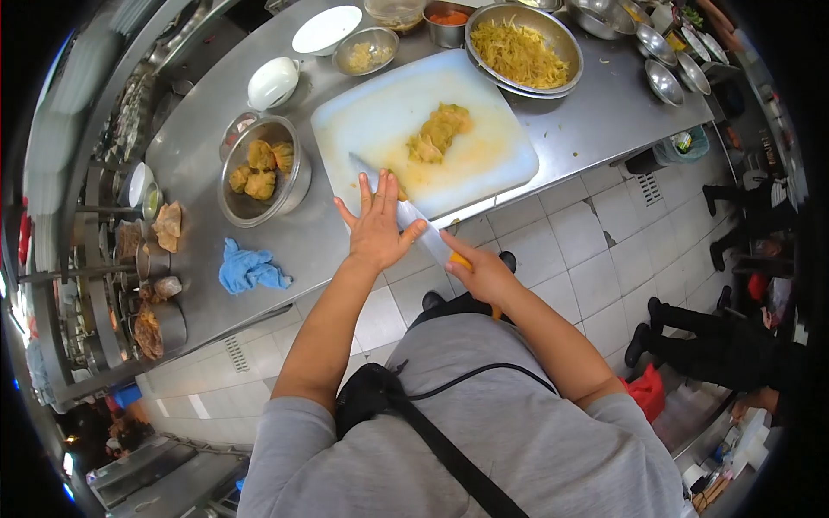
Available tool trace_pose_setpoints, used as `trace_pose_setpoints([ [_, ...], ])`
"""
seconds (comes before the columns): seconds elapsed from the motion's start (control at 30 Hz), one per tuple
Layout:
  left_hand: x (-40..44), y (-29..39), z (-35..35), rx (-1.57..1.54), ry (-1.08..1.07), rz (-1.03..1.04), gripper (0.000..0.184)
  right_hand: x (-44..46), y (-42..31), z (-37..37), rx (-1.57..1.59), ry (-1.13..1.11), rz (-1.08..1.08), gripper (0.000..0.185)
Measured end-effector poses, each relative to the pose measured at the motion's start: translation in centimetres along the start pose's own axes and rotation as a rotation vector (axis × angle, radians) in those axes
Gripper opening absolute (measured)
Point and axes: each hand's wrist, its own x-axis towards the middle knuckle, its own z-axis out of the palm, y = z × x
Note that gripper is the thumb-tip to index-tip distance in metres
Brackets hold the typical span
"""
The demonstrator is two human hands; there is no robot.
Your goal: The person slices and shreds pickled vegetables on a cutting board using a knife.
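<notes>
One knife [420,223] is in the right hand [485,276], which has its fingers shut around the orange handle. The left hand [376,223] is open and flat, with its fingers spread over the blade. I cannot tell how hard it presses. The left fingers hide part of the blade, but the tip pokes out past them. The right fingers hide part of the handle.

The knife slants over the near edge of one white cutting board [345,121]. One bit of yellow food [401,195] is beside the blade, partly hidden. One flat, yellow-green pile [439,132] lies farther up the board.

To the left is one metal bowl with holes [301,177]. It has about four round, brown-yellow clumps [260,184] in it. It covers part of one small dish [235,131]. One blue cloth [249,267] lies crumpled nearby.

Past the board are two white bowls [273,82], one small metal bowl [343,59] with pale bits, and one metal pot [446,35] with something orange-red. One see-through bowl [395,12] is cut off at the top. One big metal bowl [577,67] of yellow shreds sits close by the board's far right corner. More metal bowls [664,83] crowd the right end, too bunched to count well.
</notes>
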Motion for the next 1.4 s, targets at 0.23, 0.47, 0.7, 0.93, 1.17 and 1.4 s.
trace_pose_setpoints([
  [0.23, 5.3, -5.9, -0.9, -0.112, 0.063, -0.37, 0.09, -6.2, -2.0, -3.5, -0.186, -0.087, 0.099, 0.063],
  [0.47, 4.1, -5.0, -3.4, -0.376, 0.285, 0.188, 0.029, -12.3, 1.9, -9.5, -0.199, -0.024, -0.017, 0.062],
  [0.7, 6.2, -4.2, -3.9, -0.209, 0.238, -0.006, 0.016, -15.3, 6.3, -9.5, -0.124, 0.373, 0.071, 0.065],
  [0.93, 4.8, -2.0, -6.5, -0.168, -0.176, 0.056, 0.023, -14.6, 7.3, -7.7, 0.061, 0.412, 0.265, 0.064],
  [1.17, 6.9, -2.4, -5.1, -0.506, -0.11, 0.158, 0.028, -14.6, 7.3, -7.7, -0.006, 0.407, 0.245, 0.069],
  [1.4, 9.6, 2.8, -7.5, -0.828, -0.037, 0.103, 0.053, -14.5, 8.8, -8.1, -0.13, 0.464, 0.095, 0.068],
])
